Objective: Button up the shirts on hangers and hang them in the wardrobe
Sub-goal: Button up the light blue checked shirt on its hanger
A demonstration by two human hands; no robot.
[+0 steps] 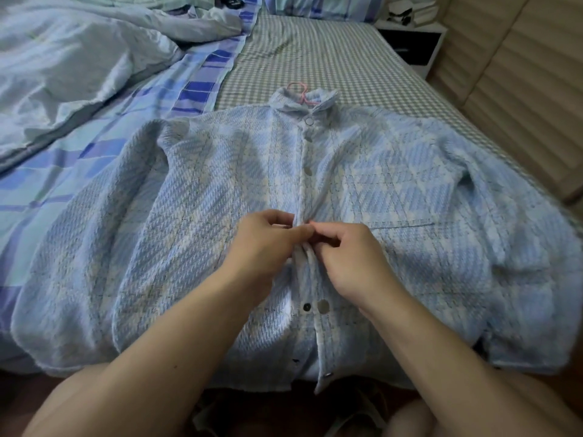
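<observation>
A light blue and white plaid shirt (362,190) lies flat, front side up, across the near end of the bed (331,58), with its collar pointing away from the person and its hem hanging a little over the bed edge. A pink hanger (301,93) sits inside the shirt, and only its hook comes out of the collar and rests on the grey checked sheet. The two hands meet at the front placket, about at the middle of the shirt. The left hand (268,239) has its fingers curled and pinches the left edge of the placket, and the right hand (348,250) also has its fingers curled and pinches the other edge, so the fingertips of both hands are touching or almost touching over one fastening point. The button under the fingers is hidden, so I cannot tell if it is closed. Above the hands, three round snap buttons (308,121) show along the placket up to the collar, and this part looks closed. Below the hands the placket is open: the two halves of a snap (315,306) lie side by side, and further down, near the hem, two more metal snaps are visible. Both sleeves are spread to the sides. On the left part of the bed lies a crumpled pale blue duvet (79,64) over a blue striped cover, and at the far right corner stands a small nightstand (413,42)
</observation>
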